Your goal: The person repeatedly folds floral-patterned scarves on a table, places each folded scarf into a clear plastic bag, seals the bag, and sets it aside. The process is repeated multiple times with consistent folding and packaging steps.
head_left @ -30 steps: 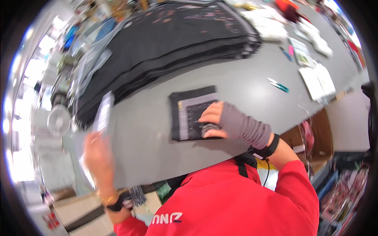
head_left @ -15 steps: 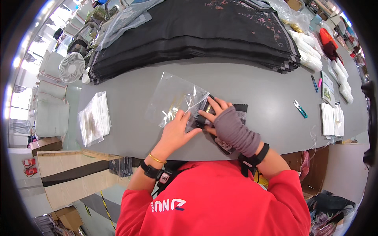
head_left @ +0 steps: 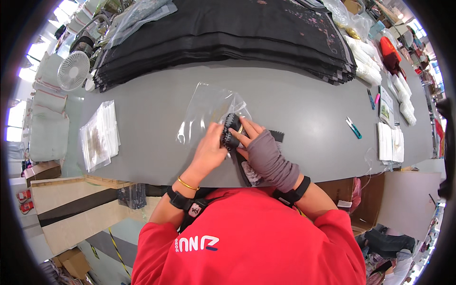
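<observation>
Near the front edge of the grey table [head_left: 313, 152], I have a folded black cloth [head_left: 231, 134] with a scalloped edge between my hands. The fingers of my left hand [head_left: 210, 149] close on its left edge; the fingertips are partly hidden. My right hand [head_left: 256, 145], in a grey fingerless sleeve, holds it from the other side, fingers bent over its top. A patterned part of the cloth [head_left: 251, 175] hangs below my right palm. Just beyond my hands lies a clear plastic bag [head_left: 202, 111], flat on the table and partly behind the cloth.
A wide stack of black cloths [head_left: 223, 50] fills the table's far side. Packed clear bags [head_left: 102, 135] lie at left, near a white fan [head_left: 73, 70]. To the right are thread snips [head_left: 353, 128], white packets [head_left: 390, 142] and white bundles [head_left: 365, 61].
My left hand has gone from the plastic bag to the black cloth's edge. The cloth is now raised and bunched between both hands, and the bag lies beyond them. The view has shifted slightly.
</observation>
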### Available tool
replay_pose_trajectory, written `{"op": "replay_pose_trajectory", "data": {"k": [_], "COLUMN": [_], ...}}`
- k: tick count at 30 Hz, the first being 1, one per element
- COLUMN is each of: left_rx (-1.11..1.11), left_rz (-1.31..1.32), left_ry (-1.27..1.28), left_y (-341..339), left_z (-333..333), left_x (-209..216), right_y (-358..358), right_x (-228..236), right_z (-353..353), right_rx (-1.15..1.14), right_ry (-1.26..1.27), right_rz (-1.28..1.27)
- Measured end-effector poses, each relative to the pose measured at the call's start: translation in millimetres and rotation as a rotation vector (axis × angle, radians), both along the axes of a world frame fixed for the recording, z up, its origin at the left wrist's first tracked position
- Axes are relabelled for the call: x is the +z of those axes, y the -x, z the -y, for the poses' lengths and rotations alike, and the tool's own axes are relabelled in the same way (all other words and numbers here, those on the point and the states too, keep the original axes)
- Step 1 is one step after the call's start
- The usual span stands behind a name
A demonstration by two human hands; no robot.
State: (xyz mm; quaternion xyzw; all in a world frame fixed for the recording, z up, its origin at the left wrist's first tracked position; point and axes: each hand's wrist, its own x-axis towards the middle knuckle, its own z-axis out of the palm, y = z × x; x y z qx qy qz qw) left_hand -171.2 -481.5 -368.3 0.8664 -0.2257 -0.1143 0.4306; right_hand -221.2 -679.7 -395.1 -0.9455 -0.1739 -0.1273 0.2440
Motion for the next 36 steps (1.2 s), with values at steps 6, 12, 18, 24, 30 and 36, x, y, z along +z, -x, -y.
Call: {"op": "replay_pose_trajectory", "data": {"k": [6,12,18,24,30,36], "left_rx": [-0.229,-0.185,-0.401,-0.630,-0.305,-0.304], "left_rz": [0.506,0.393,0.346,0.308,0.485,0.434], "left_ry": [-0.425,-0.223,-0.255,-0.257,-0.310,-0.303], "left_y": [5,-22,-17,27,38,34], "left_z": [20,2,0,-17,-8,-14], "left_x": [40,30,21,12,-20,-23], "right_y": [-45,-36,3,-30,-9,-80], "right_x": [-21,23,25,1,5,-14], "right_z": [-22,-11,36,41,-1,-22], "right_rx": [-0.026,0.103,0.310,0.154,0.030,-0.045], "right_ry": [0.302,0.224,0.286,0.031,-0.170,0.146], "right_rz": [-0.007,-0.037,-0.012,-0.089,-0.133,0.178]}}
